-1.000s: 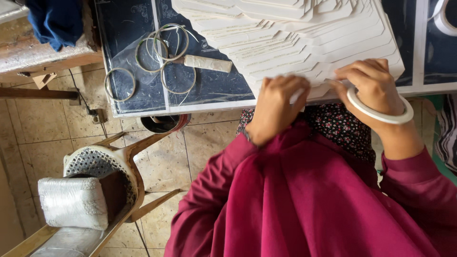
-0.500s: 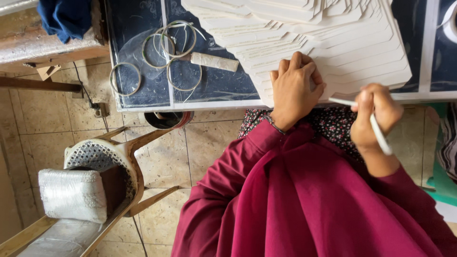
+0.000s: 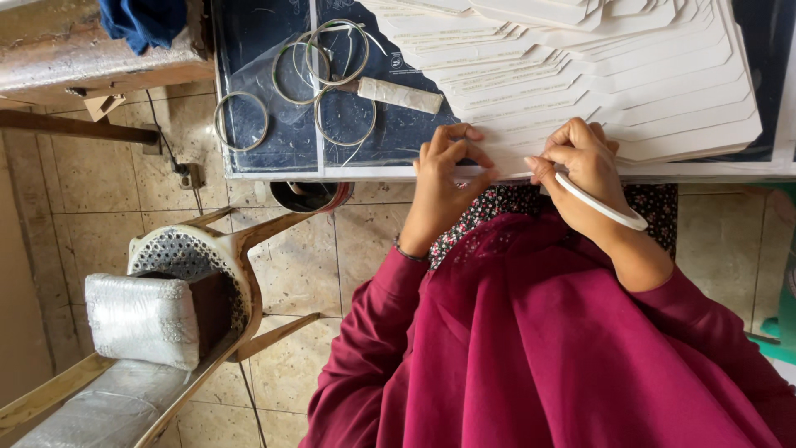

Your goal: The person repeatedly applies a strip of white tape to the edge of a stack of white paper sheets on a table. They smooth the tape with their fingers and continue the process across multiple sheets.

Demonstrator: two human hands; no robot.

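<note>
While hands pinch card stack (image 3: pixel 630 91) — wire rings (image 3: pixel 327 79) left.

Both hands are up around 12 o'clock, forearms in maroon sleeves angling inward. Left hand (image 3: pixel 445 178) has its fingers (image 3: pixel 458 137) curled and pinched together; right hand (image 3: pixel 580 170), at its 3 o'clock, is pinched too, knuckles bent.

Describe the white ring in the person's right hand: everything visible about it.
The white ring is a thin, smooth hoop, plastic by its look, plain and unmarked. Only its lower arc shows, curving from the fingertips to the wrist; the rest is hidden behind the right hand, which grips it at the near edge of the fanned stack of white cards. Whether it touches the cards cannot be told.
</note>
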